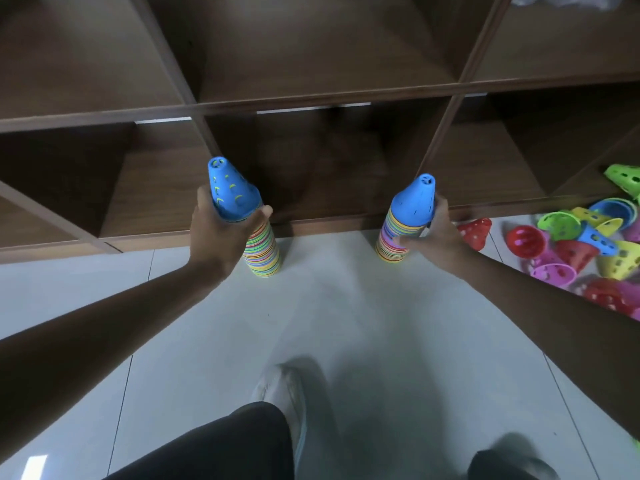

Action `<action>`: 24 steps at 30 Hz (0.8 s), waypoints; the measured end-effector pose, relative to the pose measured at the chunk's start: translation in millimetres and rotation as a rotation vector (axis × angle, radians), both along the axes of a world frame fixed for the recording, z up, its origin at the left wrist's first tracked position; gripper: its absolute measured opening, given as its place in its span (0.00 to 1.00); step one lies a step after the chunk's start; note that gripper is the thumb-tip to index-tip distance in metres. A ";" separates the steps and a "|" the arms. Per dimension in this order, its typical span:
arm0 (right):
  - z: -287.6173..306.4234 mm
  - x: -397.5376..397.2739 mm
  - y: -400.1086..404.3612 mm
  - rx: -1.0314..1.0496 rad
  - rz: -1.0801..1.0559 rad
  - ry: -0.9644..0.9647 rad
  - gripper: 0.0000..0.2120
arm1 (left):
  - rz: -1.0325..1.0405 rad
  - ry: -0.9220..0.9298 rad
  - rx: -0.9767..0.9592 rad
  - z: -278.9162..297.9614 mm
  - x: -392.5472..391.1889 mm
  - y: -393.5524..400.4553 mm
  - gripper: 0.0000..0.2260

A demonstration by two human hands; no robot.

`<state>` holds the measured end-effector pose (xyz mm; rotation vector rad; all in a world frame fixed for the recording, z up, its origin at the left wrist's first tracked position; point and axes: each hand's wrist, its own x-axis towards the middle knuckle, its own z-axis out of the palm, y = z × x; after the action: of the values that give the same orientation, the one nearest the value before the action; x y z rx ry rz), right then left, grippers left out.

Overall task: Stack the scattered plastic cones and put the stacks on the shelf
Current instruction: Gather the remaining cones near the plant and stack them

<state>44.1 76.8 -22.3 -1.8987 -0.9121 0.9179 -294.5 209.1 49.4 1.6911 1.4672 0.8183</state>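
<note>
Two striped cone stacks (261, 247) (394, 237) | blue-topped | perforated | multicoloured rims

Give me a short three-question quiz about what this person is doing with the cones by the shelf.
1. True or false: each hand grips its own stack of cones.
2. What colour is the top cone on both stacks: A red, B blue, C green?
3. On which side of the person do the loose cones lie?

Key:
1. True: the left hand grips the left striped stack of plastic cones, the right hand the right striped stack of plastic cones, before the brown wooden shelf.
2. B.
3. The right: the scattered perforated plastic cones lie on the pale tiled floor.
</note>
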 end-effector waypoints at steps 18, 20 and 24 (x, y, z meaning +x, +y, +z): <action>-0.9 36.2 -126.9 -0.361 0.002 -0.241 0.41 | -0.232 -0.063 0.084 -10.4 95.1 -21.2 0.25; 2.6 41.5 -136.4 -0.377 -0.008 -0.235 0.40 | -0.262 -0.061 0.088 -12.4 109.6 -25.6 0.25; 14.9 53.2 -143.8 -0.344 -0.057 -0.209 0.36 | -0.327 -0.046 0.051 -11.0 128.8 -20.2 0.23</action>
<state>97.4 -67.0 -7.4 -2.3373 -0.8556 0.8977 -165.6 188.9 38.4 1.8734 1.1064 0.7139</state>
